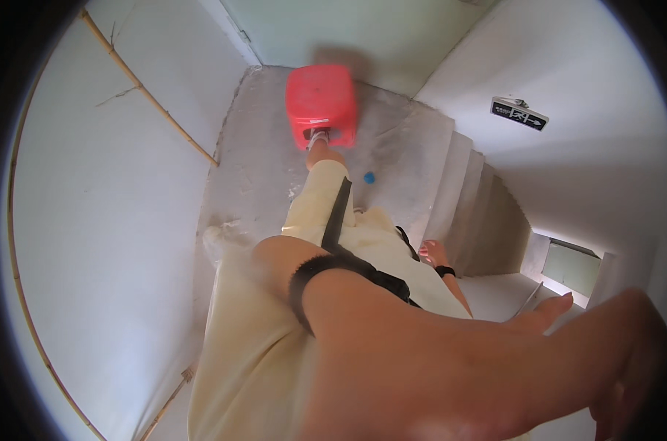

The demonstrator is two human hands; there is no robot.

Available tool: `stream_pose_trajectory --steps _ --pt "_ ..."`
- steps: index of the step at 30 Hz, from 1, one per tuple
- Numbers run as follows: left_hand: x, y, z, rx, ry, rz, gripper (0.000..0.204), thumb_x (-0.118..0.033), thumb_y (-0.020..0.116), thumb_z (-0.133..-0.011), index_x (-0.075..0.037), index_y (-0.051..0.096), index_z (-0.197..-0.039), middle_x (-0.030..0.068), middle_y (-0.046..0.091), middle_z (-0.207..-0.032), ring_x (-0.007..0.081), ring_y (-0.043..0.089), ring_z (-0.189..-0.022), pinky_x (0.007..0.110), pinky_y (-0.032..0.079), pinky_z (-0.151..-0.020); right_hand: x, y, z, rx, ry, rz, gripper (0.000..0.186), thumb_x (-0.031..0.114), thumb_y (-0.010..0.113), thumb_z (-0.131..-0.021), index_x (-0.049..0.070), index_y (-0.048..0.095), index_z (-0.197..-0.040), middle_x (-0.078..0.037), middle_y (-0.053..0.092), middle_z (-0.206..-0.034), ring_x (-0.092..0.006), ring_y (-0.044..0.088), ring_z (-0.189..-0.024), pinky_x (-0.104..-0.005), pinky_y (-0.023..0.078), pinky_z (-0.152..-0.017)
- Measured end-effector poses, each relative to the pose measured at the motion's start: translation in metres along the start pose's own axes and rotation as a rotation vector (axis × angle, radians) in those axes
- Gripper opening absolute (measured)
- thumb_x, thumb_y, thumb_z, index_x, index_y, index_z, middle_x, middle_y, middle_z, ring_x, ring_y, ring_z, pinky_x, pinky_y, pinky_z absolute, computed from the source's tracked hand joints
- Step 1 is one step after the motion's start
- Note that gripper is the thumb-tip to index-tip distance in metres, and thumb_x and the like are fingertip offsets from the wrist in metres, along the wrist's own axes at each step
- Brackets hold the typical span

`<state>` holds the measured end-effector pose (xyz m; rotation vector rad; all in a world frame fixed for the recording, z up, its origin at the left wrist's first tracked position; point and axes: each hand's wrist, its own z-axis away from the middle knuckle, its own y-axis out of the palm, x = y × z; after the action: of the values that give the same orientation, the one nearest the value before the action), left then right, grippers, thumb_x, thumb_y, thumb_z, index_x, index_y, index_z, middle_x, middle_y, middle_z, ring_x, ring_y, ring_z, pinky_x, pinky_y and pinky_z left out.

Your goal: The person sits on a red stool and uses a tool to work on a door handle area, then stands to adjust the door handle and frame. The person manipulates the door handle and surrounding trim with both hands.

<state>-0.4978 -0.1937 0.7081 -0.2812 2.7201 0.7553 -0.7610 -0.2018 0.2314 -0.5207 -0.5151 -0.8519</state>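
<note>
My left hand (495,360) is very close and large across the lower right, blurred in part. Its thumb points out apart from the bent fingers, whose tips run toward the lower right edge; nothing shows in it. A black lacy band (301,292) circles that arm. My right hand (433,253) hangs beside my cream clothing (381,242), a black wristband (444,271) on its wrist, fingers loosely bent and holding nothing I can see. Ahead, a red plastic stool (321,92) stands on the floor, and my foot (319,138) is at its near side opening.
A small blue object (369,177) lies on the grey concrete floor (256,140). Steps (462,184) lead down at the right, under a hanging exit sign (519,114). A thin bamboo pole (150,95) leans on the left wall. Behind the stool is a pale green surface (341,33).
</note>
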Motion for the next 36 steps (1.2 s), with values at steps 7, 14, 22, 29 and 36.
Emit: stream_pose_trajectory --steps 7,14,22,29,36 --pt "0.027 0.018 -0.005 0.051 -0.020 -0.008 0.077 -0.068 0.051 -0.064 -0.003 0.047 -0.105 0.0222 0.054 -0.097 0.0366 0.052 -0.095 0.052 0.018 -0.096 -0.064 0.014 -0.002 -0.026 -0.308 0.479 0.027 0.026 0.049 -0.080 0.007 0.059 -0.095 -0.012 0.062 -0.086 -0.0218 0.059 -0.079 -0.0363 0.045 -0.065" --pt "0.024 0.031 -0.007 0.099 -0.040 0.004 0.080 -0.071 0.050 -0.063 -0.003 0.049 -0.105 0.0236 0.055 -0.095 0.0369 0.053 -0.094 0.053 0.015 -0.097 -0.078 0.019 0.036 -0.079 -0.237 0.719 0.027 0.023 0.053 -0.076 0.007 0.058 -0.096 -0.012 0.060 -0.089 -0.0246 0.057 -0.079 -0.0391 0.045 -0.070" --pt "-0.022 0.005 0.004 0.086 -0.150 -0.170 0.083 -0.074 0.049 -0.061 -0.003 0.052 -0.105 0.0251 0.056 -0.093 0.0373 0.054 -0.092 0.055 0.012 -0.098 -0.094 0.018 0.017 -0.072 -0.237 0.701 0.024 0.022 0.058 -0.070 0.009 0.059 -0.091 -0.012 0.060 -0.090 -0.0279 0.056 -0.082 -0.0409 0.044 -0.071" --pt "-0.111 -0.014 0.116 -0.427 -0.053 -0.680 0.085 -0.071 0.054 -0.059 0.000 0.045 -0.105 0.0192 0.053 -0.099 0.0312 0.052 -0.096 0.042 0.017 -0.099 -0.096 0.004 -0.023 0.017 -0.428 0.761 0.033 0.023 0.061 -0.068 0.010 0.058 -0.098 -0.013 0.057 -0.100 -0.0315 0.052 -0.092 -0.0417 0.042 -0.079" --pt "-0.162 0.048 0.165 -1.115 0.580 -0.970 0.044 -0.048 0.051 -0.071 -0.008 0.045 -0.088 0.0021 0.037 -0.072 0.0181 0.038 -0.069 0.039 0.028 -0.080 -0.050 0.003 -0.036 0.165 -0.212 0.826 0.019 0.020 0.050 -0.079 0.004 0.060 -0.080 -0.009 0.060 -0.069 -0.0177 0.056 -0.056 -0.0310 0.043 -0.046"
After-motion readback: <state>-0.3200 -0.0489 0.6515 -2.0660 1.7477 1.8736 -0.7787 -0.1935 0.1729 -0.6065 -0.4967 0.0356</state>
